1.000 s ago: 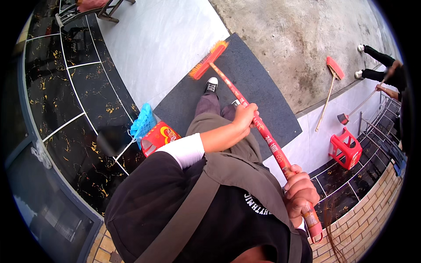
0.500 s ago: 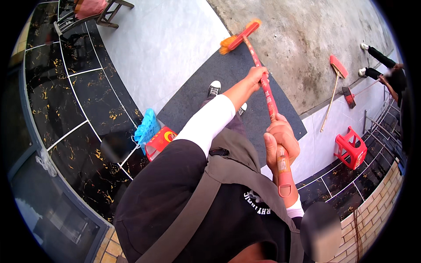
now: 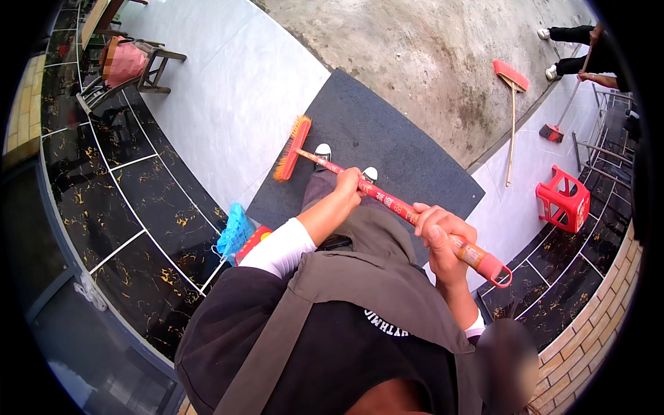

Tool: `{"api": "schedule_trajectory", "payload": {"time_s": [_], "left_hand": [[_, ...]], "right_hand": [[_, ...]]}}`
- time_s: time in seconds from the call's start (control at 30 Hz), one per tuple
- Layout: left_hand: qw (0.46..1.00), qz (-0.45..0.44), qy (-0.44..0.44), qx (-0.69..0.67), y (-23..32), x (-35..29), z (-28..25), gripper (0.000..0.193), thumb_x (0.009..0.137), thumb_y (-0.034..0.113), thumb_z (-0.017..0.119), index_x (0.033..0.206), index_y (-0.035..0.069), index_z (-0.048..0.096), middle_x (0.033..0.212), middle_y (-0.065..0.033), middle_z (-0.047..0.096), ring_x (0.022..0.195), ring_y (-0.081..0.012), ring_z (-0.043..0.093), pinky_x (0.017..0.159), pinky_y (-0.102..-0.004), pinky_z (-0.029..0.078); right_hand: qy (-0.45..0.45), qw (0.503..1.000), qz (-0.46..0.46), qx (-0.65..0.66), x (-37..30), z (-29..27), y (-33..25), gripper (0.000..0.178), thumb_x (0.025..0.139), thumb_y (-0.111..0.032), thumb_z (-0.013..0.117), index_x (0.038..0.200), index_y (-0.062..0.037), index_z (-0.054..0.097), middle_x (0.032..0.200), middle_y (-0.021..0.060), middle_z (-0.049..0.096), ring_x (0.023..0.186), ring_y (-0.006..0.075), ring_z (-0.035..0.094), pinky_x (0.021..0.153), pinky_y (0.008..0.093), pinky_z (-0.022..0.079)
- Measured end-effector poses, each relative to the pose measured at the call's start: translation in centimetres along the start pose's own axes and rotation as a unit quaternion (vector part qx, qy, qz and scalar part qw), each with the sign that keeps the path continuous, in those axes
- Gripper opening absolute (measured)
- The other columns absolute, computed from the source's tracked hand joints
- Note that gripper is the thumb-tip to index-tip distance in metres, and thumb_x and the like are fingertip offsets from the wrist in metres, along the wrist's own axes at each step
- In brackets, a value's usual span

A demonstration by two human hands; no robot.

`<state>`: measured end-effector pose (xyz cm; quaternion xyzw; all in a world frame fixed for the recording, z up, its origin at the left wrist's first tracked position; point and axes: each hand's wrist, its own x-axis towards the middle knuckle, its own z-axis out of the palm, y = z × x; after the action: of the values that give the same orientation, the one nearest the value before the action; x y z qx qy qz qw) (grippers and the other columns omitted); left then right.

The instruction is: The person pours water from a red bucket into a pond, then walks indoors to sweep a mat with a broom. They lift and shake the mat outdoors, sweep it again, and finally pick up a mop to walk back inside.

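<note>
A push broom (image 3: pixel 387 200) with a long red printed handle, a red head and orange bristles slants across in front of me. My left hand (image 3: pixel 351 185) is wrapped around the middle of the handle. My right hand (image 3: pixel 446 238) grips it nearer the top end, just below the pink cap with its hanging loop. The broom's head lies to the left of my shoes (image 3: pixel 322 153), over the left border of a dark grey mat (image 3: pixel 387 128). Whether the bristles touch the ground, I cannot tell.
A second broom (image 3: pixel 512 124) with a wooden handle lies at the right. Beyond it a person (image 3: pixel 577 48) holds another broom (image 3: pixel 552 133). A red plastic stool (image 3: pixel 564 200) stands right. At left are a blue plastic bag (image 3: pixel 235 232) and a wooden chair (image 3: pixel 155 69).
Both my hands have swung the broom; its head has come from the mat's far corner back toward me and left. The handle's top end has moved right and up.
</note>
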<state>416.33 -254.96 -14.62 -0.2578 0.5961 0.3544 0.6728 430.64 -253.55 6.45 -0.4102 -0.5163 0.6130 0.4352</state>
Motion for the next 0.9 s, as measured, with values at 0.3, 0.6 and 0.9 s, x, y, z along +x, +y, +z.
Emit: {"api": "schedule_trajectory", "payload": {"time_s": [0.3, 0.6, 0.9], "left_hand": [[0.967, 0.087, -0.181, 0.159, -2.4, 2.6, 14.6, 0.008, 0.065, 0.005, 0.047, 0.061, 0.002, 0.042, 0.050, -0.0055, 0.042, 0.038, -0.0172, 0.043, 0.034, -0.0309, 0.036], [0.998, -0.033, -0.028, 0.041, -7.7, -0.5, 2.6, 0.005, 0.066, 0.004, 0.041, 0.070, 0.004, 0.039, 0.056, -0.0055, 0.043, 0.044, -0.0177, 0.046, 0.036, -0.0265, 0.038], [0.973, 0.027, -0.182, 0.142, -9.4, 2.0, 15.1, 0.006, 0.065, 0.007, 0.046, 0.060, 0.005, 0.044, 0.050, -0.0047, 0.044, 0.040, -0.0159, 0.044, 0.038, -0.0262, 0.037]], "right_hand": [[0.111, 0.971, -0.138, -0.162, -1.5, -4.2, -0.3, 0.024, 0.076, -0.014, 0.052, 0.057, -0.0041, 0.043, 0.055, 0.0052, 0.047, 0.058, 0.0173, 0.049, 0.081, 0.0439, 0.037], [-0.024, 1.000, -0.013, 0.007, -5.8, -9.2, -0.9, 0.027, 0.072, -0.012, 0.057, 0.051, -0.0041, 0.042, 0.052, 0.0041, 0.046, 0.055, 0.0170, 0.049, 0.078, 0.0416, 0.039], [-0.027, 0.964, -0.134, -0.227, -6.4, -8.7, -1.5, 0.032, 0.067, -0.015, 0.064, 0.050, -0.0039, 0.040, 0.051, 0.0038, 0.044, 0.052, 0.0175, 0.047, 0.075, 0.0437, 0.041]]}}
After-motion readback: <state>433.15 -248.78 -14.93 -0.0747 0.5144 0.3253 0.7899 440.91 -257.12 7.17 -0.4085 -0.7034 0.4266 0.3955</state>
